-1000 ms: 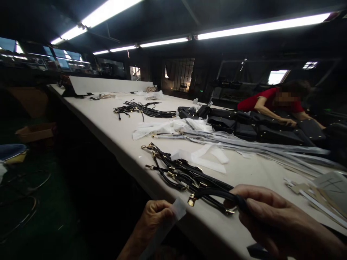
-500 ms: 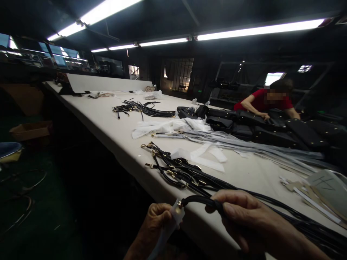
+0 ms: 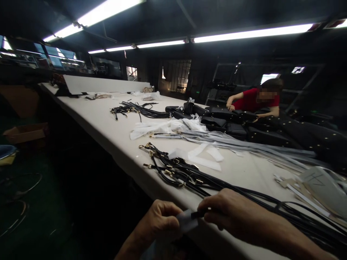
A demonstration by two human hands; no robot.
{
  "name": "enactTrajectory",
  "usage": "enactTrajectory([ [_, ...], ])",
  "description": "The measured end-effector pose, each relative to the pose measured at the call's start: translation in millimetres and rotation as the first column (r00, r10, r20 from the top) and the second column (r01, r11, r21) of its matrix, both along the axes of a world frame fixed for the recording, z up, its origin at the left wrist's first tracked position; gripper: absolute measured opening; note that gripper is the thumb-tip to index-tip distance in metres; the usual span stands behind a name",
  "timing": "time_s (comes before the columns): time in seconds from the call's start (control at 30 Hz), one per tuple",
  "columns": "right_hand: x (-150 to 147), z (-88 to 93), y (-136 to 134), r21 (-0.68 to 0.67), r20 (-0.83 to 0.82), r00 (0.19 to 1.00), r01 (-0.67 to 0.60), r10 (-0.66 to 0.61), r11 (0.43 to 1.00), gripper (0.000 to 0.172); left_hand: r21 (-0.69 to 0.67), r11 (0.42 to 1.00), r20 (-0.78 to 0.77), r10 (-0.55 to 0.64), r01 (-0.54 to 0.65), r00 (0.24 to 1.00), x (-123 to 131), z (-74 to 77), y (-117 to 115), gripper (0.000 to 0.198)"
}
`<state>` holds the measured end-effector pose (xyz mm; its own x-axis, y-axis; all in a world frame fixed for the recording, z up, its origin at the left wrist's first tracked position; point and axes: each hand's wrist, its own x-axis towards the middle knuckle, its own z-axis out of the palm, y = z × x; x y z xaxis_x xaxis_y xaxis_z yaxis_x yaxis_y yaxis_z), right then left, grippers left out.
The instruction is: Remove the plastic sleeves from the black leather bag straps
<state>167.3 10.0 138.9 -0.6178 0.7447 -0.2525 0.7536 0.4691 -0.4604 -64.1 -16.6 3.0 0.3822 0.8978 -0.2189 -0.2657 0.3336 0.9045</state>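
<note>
At the table's near edge my left hand (image 3: 159, 220) pinches a translucent white plastic sleeve (image 3: 187, 221). My right hand (image 3: 227, 213) grips a black strap (image 3: 197, 214), whose end sits at the sleeve's mouth; how far it goes inside I cannot tell. The strap's metal clasp is hidden from view. Beyond my hands lies a bundle of black straps (image 3: 187, 173) with gold-coloured clasps and buckles, running along the table edge to the right.
Sheets of white wrapping (image 3: 207, 156) and sleeved straps (image 3: 230, 142) lie mid-table. Another strap bundle (image 3: 143, 109) is farther back. A co-worker in a red shirt (image 3: 249, 99) leans over black studded bags (image 3: 260, 133). A cardboard box (image 3: 25, 133) stands on the floor at left.
My right hand has moved closer to my left, and the clasp seen earlier at the sleeve is now hidden. The co-worker's hands have moved left over the bags.
</note>
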Motion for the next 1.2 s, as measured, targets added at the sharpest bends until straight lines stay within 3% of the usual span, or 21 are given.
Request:
enactTrajectory([
  [0.13,-14.1,-4.7,-6.7,0.059,0.044,0.996,-0.076,0.074,0.995,0.027,0.022,1.000,-0.118,-0.016,0.018,0.993,6.6,9.7,2.7,0.017],
  [0.23,-11.5,-5.8,0.0,0.089,0.021,0.999,-0.042,0.041,0.995,0.024,0.232,0.972,-0.225,0.093,-0.039,0.970,9.5,13.1,2.2,0.013],
  [0.27,-6.8,-6.0,4.7,0.039,0.005,1.000,-0.008,0.007,0.999,0.023,0.355,0.933,-0.276,0.167,-0.061,0.947,9.2,13.0,2.0,0.013],
  [0.33,6.6,-8.5,15.4,-0.184,-0.056,0.995,0.067,-0.079,0.981,0.024,0.593,0.802,-0.336,0.329,-0.073,0.882,7.3,11.2,1.9,0.013],
  [0.4,20.5,-14.5,24.5,-0.390,-0.146,0.974,0.106,-0.175,0.915,0.026,0.733,0.677,-0.323,0.436,-0.070,0.840,5.0,8.9,2.2,0.013],
  [0.43,25.9,-18.2,26.9,-0.430,-0.192,0.956,0.120,-0.221,0.895,0.026,0.757,0.649,-0.310,0.455,-0.073,0.835,4.4,8.3,2.4,0.013],
  [0.5,30.9,-24.8,26.2,-0.374,-0.245,0.937,0.148,-0.251,0.916,0.025,0.719,0.690,-0.309,0.420,-0.080,0.853,5.0,8.7,3.0,0.016],
  [0.6,22.8,-27.6,12.8,0.007,-0.179,0.982,0.061,-0.059,0.998,0.021,0.426,0.903,-0.308,0.201,-0.055,0.930,10.7,11.7,4.2,0.022],
  [0.67,11.4,-25.1,1.5,0.272,-0.005,0.994,-0.103,0.108,0.957,0.020,0.217,0.976,-0.251,0.054,0.002,0.967,16.3,12.8,5.0,0.027],
  [0.73,2.1,-21.7,-6.1,0.366,0.157,0.972,-0.222,0.175,0.904,0.020,0.133,0.990,-0.218,-0.017,0.047,0.976,21.0,12.9,5.6,0.028],
  [0.8,0.5,-18.5,-7.7,0.346,0.197,0.967,-0.224,0.162,0.911,0.017,0.155,0.986,-0.244,-0.015,0.055,0.970,22.6,13.5,6.0,0.026],
  [0.87,8.2,-15.4,-4.3,0.275,0.096,0.989,-0.135,0.112,0.952,0.015,0.264,0.964,-0.320,0.058,0.030,0.946,19.9,15.5,6.5,0.024],
  [0.97,27.2,-10.7,3.3,-0.032,-0.068,0.998,0.000,-0.002,0.999,0.023,0.485,0.874,-0.434,0.216,0.026,0.875,10.3,20.1,7.6,0.024],
  [1.07,38.5,-9.7,5.4,-0.277,-0.150,0.985,0.041,-0.086,0.960,0.030,0.562,0.825,-0.472,0.265,0.055,0.841,1.8,23.6,7.8,0.025],
  [1.2,38.8,-15.5,-0.8,-0.135,-0.164,0.982,0.076,-0.098,0.988,0.025,0.383,0.918,-0.453,0.093,0.100,0.887,-1.5,22.9,6.4,0.025],
])
